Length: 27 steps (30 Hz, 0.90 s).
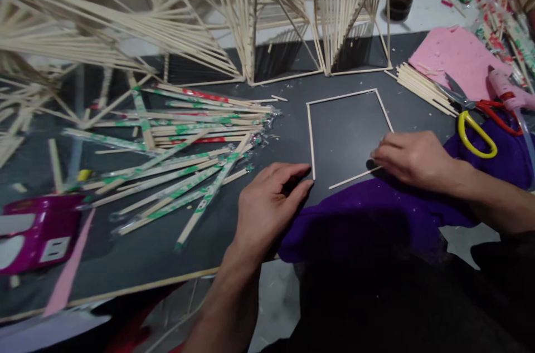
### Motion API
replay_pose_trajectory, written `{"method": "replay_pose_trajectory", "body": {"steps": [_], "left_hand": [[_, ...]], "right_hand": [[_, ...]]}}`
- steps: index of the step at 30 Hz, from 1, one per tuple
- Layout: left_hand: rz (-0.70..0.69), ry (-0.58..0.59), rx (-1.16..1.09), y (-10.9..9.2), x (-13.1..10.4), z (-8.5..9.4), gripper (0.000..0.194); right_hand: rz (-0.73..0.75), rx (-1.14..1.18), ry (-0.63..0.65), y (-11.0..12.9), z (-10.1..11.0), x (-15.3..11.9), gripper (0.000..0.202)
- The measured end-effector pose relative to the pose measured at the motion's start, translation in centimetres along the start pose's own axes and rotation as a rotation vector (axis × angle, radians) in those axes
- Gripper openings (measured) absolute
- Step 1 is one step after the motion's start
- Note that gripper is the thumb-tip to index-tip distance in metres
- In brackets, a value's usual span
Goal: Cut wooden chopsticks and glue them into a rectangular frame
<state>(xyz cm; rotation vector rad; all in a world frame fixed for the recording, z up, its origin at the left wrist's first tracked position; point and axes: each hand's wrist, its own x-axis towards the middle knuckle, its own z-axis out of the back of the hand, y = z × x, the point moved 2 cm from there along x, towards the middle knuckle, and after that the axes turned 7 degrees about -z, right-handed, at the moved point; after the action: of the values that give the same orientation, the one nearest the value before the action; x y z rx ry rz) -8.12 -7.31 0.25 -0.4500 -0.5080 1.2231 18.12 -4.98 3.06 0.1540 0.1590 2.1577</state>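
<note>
On the dark tabletop, thin wooden sticks outline a square that is not joined at its lower left corner. My left hand [271, 197] has its thumb and index finger at the lower end of the left stick [310, 138]. Between the fingers of my right hand [412, 158] is one end of the bottom stick [353, 178], which slants down to the left, its free end apart from the left stick. The right stick [384, 111] runs down to my right fingers, which hide the corner there. A top stick [340, 96] joins both sides.
Wrapped chopsticks [200, 130] lie in a heap on the left. Stick structures [284, 24] stand along the back. At the right are loose sticks [424, 88], scissors [476, 133], a pink glue gun [504, 86] and purple cloth [363, 219]. A magenta tape dispenser [62, 225] sits lower left.
</note>
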Motion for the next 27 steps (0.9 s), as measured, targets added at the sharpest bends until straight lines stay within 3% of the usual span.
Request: {"method": "replay_pose_trajectory", "body": {"steps": [6,11,21,27], "left_hand": [[-0.002,0.043,-0.025,0.1,1.0,0.4,0.027],[-0.027,0.073,-0.014,0.3,2.0,0.7,0.027],[0.025,0.044,-0.091,-0.5,1.7,-0.2,0.029],[0.103,0.003,0.06,0.1,3.4,0.1,0.031]], "right_hand": [[-0.353,0.231,-0.056,-4.9,1.3,0.7,0.017],[-0.477,0.261,0.038,-5.4,0.6,1.2,0.02],[-0.479,0.205,0.093,-4.9,-0.7,1.6,0.028],[-0.472,0.222,0.07,-4.9,-1.3,1.5,0.024]]}}
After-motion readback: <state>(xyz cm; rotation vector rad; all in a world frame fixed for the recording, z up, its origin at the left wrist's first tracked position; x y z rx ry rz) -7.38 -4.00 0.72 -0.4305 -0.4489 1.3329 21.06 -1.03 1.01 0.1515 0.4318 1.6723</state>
